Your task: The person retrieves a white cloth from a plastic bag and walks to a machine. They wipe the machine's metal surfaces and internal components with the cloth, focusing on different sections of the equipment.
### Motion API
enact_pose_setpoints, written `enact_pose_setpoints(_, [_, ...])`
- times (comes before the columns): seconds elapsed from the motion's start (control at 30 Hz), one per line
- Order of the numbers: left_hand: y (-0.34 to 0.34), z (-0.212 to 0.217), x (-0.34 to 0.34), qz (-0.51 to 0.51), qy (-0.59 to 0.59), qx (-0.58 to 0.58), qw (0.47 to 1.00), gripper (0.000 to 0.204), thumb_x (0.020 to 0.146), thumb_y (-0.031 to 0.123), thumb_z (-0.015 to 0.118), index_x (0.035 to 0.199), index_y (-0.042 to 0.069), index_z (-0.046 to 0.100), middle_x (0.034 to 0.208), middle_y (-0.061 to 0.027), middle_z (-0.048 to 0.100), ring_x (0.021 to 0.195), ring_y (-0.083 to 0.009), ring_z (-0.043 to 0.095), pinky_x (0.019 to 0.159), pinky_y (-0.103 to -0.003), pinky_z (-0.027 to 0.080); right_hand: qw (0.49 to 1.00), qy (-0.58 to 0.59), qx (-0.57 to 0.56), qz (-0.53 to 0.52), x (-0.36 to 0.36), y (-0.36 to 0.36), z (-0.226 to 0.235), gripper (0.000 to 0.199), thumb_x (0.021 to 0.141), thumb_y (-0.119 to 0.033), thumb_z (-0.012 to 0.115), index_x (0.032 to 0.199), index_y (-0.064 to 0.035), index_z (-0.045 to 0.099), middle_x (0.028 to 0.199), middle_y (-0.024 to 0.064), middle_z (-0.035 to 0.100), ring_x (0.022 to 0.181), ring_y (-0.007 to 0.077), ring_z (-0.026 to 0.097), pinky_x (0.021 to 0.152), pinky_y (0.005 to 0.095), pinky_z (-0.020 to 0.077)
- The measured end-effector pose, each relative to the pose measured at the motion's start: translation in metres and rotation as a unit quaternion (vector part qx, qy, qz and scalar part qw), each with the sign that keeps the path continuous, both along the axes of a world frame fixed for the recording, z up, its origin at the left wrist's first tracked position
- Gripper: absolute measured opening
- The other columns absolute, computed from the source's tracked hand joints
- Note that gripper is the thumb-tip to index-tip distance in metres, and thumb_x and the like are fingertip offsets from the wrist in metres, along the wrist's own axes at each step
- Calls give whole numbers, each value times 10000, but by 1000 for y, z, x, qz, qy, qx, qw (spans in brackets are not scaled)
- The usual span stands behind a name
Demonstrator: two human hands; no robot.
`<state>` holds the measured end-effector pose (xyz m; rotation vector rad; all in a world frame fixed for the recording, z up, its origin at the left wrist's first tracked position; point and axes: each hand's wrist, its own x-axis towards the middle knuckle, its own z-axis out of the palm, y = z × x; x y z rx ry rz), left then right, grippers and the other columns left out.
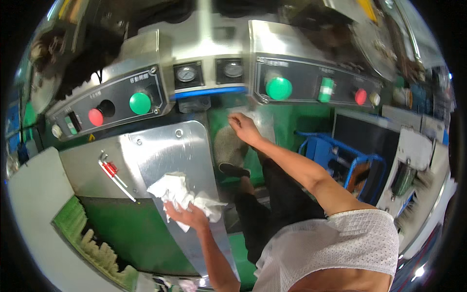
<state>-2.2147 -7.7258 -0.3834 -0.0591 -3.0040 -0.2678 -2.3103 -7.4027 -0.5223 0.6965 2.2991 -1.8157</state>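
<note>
My left hand (pixel 187 215) is closed on a crumpled white cloth (pixel 175 192). The cloth lies bunched on a shiny metal plate (pixel 165 151) with screws in it. Out in front of me, my right hand (pixel 244 129) is held in the air below the gauges, its fingers curled in. Whatever those fingers hold, if anything, is hidden. Left of the cloth, on the metal surface, lies a set of hex keys (pixel 111 169) in a red holder.
Two control panels carry green buttons (pixel 140 103) (pixel 278 88) and red buttons (pixel 96 117) (pixel 360 96). Pressure gauges (pixel 186 74) sit between them. A blue-framed cart (pixel 335 155) stands to the right. A green-edged opening with pale, clumped residue (pixel 102 253) lies at lower left.
</note>
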Motion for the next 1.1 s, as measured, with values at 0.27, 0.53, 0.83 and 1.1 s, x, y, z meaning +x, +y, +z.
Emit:
enact_pose_setpoints(0.27, [-1,-1,-3,-3,16,58,998,419,1006,290,503,1330,30,453,1462,-195,385,1349,-484,375,1097,-657,256,930,18,69,361,-159,-47,-158,363,1000,-281,509,1233,-13,585,1156,237,636,1044,390,628,896,429,504])
enact_pose_setpoints(0.53, [14,1,-12,22,-23,125,992,430,827,340,696,1160,83,608,1421,-196,463,1346,-481,402,1105,-654,232,840,-9,215,498,-146,47,-165,390,996,-276,488,1292,-24,517,1186,265,608,1071,405,612,915,443,497])
enact_pose_setpoints(0.83, [27,-4,4,43,-34,109,992,366,815,399,716,993,92,623,1372,-197,517,1338,-474,425,1135,-605,217,761,-44,352,544,-109,138,-168,436,990,-269,465,1359,-37,440,1219,296,577,1102,422,595,937,458,489])
enact_pose_setpoints(1.1, [13,-1,-6,48,-40,103,993,373,779,308,730,1040,86,583,1354,-200,502,1328,-485,421,1114,-615,233,727,-58,409,549,-90,169,-155,488,986,-264,444,1418,-48,372,1249,324,549,1130,437,580,956,471,481])
